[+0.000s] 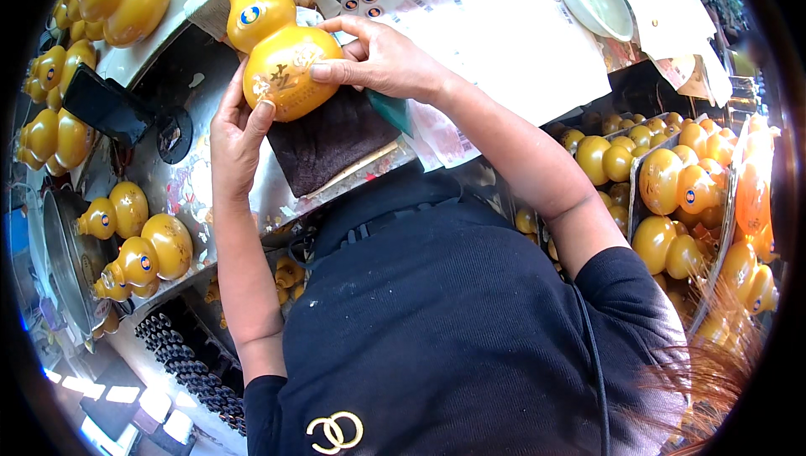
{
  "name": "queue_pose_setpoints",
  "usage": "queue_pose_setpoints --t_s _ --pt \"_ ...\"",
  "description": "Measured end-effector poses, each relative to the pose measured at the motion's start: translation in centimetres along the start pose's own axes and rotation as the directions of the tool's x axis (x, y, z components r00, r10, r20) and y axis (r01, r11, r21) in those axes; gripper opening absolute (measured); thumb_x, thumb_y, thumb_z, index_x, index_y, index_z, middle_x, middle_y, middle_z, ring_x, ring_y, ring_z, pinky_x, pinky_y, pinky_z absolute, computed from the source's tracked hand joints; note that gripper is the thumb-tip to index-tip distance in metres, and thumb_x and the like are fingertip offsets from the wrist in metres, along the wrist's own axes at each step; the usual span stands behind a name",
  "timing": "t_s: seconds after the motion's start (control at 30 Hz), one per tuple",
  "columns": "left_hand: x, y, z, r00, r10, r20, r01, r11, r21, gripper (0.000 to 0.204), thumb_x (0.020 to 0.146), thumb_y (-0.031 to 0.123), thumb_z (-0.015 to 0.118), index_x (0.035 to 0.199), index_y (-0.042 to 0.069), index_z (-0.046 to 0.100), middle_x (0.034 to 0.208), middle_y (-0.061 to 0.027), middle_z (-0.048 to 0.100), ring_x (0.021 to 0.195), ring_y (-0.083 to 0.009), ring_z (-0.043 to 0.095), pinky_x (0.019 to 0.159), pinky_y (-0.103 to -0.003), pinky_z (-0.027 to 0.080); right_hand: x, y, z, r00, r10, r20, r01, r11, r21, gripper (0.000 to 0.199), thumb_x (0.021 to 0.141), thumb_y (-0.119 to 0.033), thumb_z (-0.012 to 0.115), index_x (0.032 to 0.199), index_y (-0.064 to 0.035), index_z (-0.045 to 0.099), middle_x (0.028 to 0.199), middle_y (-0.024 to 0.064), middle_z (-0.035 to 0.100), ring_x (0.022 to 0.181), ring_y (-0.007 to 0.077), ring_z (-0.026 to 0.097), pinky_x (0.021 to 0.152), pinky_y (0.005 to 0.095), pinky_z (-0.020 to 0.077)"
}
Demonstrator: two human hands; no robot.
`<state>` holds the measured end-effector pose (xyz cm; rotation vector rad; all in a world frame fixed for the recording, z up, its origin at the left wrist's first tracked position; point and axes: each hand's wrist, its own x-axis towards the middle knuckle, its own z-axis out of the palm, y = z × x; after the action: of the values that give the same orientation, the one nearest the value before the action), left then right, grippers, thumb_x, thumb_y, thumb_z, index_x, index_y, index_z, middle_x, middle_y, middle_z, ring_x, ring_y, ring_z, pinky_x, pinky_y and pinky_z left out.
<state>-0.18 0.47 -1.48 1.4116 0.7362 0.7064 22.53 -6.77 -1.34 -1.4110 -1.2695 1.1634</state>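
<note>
Head view: both hands, left (237, 133) and right (382, 60), grip the yellow gourd bottle (281, 49) above a dark cloth (332, 141).

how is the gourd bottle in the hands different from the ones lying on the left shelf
The held gourd bottle is gripped by the left hand and the right hand over a dark cloth pad; the shelf gourd bottles lie loose, untouched. The held one looks larger, being nearer the camera, and shows gold characters on its lower bulb; the shelf ones show mostly plain sides. All are glossy yellow, double-bulbed, with a small round blue sticker on the upper bulb.
</note>
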Motion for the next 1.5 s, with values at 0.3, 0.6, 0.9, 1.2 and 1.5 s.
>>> queue_pose_setpoints --t_s 0.3,0.6,0.9,1.2,1.5 --pt "-0.1 -0.2 -0.3 0.999 0.010 0.035 -0.010 1.000 -0.023 0.077 0.086 0.033 0.070 0.143 -0.002 0.033 0.134 -0.0123 0.049 0.123 -0.0194 0.049 0.103 -0.032 0.040 -0.1 0.1 0.3 1.000 -0.011 -0.018 0.011 1.000 -0.013 0.072 0.080 -0.044 0.075 0.130 -0.0006 0.047 0.072 -0.0006 0.061 0.063 0.0053 0.054 0.061 0.0201 0.0436" --pt "0.1 -0.8 -0.6 0.996 0.056 0.067 -0.057 0.998 0.008 0.080 0.087 0.042 0.067 0.145 -0.001 0.031 0.136 -0.0128 0.047 0.127 -0.0197 0.045 0.107 -0.032 0.034 -0.7 -0.4 0.1 0.999 0.044 -0.030 -0.040 0.991 0.125 0.060 0.086 -0.043 0.068 0.126 -0.0017 0.052 0.079 -0.0004 0.061 0.068 0.0048 0.055 0.064 0.0196 0.0437" --pt "0.0 0.7 0.3 0.994 0.003 0.105 -0.014 0.995 0.101 0.083 0.087 0.043 0.064 0.147 0.002 0.024 0.140 -0.0128 0.042 0.130 -0.0212 0.041 0.108 -0.033 0.032 -5.9 -1.6 2.7 0.963 -0.154 -0.221 0.226 0.908 0.352 0.031 0.090 -0.016 0.064 0.115 -0.0050 0.049 0.098 0.0039 0.056 0.093 0.0115 0.058 0.086 0.0284 0.0485" --pt "0.3 0.4 -0.4 0.989 -0.031 0.143 0.019 0.996 0.084 0.084 0.087 0.039 0.068 0.147 0.002 0.023 0.139 -0.0132 0.042 0.131 -0.0227 0.040 0.109 -0.034 0.031 -5.3 -0.5 3.5 0.891 -0.277 -0.360 0.262 0.961 -0.092 0.027 0.085 -0.015 0.067 0.100 -0.0025 0.048 0.084 0.0088 0.052 0.073 0.0159 0.055 0.067 0.0294 0.0468" --pt "0.2 0.3 -0.6 0.990 -0.029 0.141 0.010 0.990 0.137 0.082 0.088 0.046 0.062 0.146 0.001 0.026 0.138 -0.0120 0.043 0.131 -0.0208 0.039 0.109 -0.033 0.029 -5.5 1.1 3.3 0.850 -0.139 -0.508 0.245 0.958 0.148 0.023 0.084 -0.011 0.068 0.097 -0.0035 0.050 0.086 0.0046 0.054 0.072 0.0092 0.054 0.065 0.0243 0.0467"
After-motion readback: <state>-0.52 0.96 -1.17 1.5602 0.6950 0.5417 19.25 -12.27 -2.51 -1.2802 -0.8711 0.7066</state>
